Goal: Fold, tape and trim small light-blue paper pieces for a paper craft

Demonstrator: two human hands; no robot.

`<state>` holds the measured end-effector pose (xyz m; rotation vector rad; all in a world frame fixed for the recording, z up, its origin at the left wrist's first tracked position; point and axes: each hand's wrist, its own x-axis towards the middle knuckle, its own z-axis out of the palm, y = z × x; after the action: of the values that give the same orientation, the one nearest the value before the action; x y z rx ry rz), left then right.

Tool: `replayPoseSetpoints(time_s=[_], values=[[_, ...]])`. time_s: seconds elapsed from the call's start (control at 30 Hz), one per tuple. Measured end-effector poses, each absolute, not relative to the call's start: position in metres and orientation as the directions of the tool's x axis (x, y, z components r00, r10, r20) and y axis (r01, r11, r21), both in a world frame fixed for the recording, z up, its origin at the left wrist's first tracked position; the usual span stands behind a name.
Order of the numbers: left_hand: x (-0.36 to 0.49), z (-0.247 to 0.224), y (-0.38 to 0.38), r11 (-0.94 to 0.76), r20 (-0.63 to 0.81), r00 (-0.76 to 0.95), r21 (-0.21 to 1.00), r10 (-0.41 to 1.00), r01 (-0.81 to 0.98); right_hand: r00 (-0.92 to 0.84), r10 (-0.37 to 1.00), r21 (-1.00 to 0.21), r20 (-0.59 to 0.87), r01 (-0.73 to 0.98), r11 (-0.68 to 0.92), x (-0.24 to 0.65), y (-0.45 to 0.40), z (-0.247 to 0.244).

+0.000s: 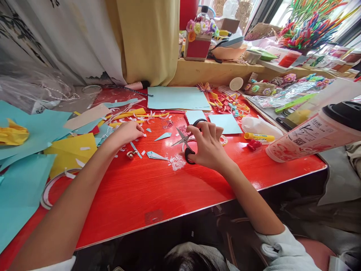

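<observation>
My right hand (209, 145) holds a pair of black-handled scissors (184, 139) above the red table, its fingers in the loops and the blades spread apart. To the left, my left hand (128, 133) rests low among paper scraps, its fingers pressed together; whatever they pinch is too small to make out. Between the hands lie a pointed light-blue paper piece (163, 136) and a folded blue paper piece (156, 156). A narrow blue strip (135, 149) and small metal bells (131, 154) are below my left hand.
Blue sheets (177, 98) and a small blue square (225, 124) lie behind the scissors. A yellow glue stick (258, 137) and a large tilted cup (304, 137) are on the right. Yellow paper (72, 150) and a tape roll (47, 194) sit at left.
</observation>
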<state>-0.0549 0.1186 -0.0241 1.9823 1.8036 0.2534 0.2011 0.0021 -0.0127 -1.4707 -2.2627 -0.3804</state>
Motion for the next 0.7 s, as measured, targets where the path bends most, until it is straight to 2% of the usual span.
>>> replayPoseSetpoints(time_s=[0.33,0.7], values=[[-0.051,-0.014,0.113,-0.04,-0.217,0.129,0.374,0.968,0.927,-0.356,0.793,0.005,0.495,0.913,0.407,0.2,0.003,-0.014],[-0.048,-0.013,0.106,0.063,-0.264,0.054,0.413,0.963,0.908,-0.354,0.796,0.005,0.492,0.915,0.404,0.2,0.003,-0.014]])
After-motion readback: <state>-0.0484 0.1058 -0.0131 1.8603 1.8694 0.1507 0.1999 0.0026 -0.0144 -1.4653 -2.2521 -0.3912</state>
